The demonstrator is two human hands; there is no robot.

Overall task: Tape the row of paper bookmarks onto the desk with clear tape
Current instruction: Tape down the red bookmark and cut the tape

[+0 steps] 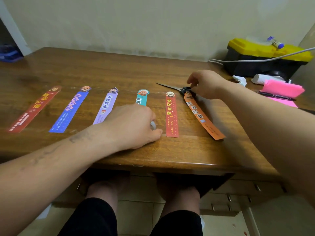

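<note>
Wooden desk [170,163] edge nears left hand [131,125] gripping tape [153,125]; right hand [207,84] holds scissors [177,89].

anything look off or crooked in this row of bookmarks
The orange bookmark at the right end looks askew: its top crowds the red bookmark beside it and meets the scissors handles, while its near end splays out and seems to lift off the desk.
</note>
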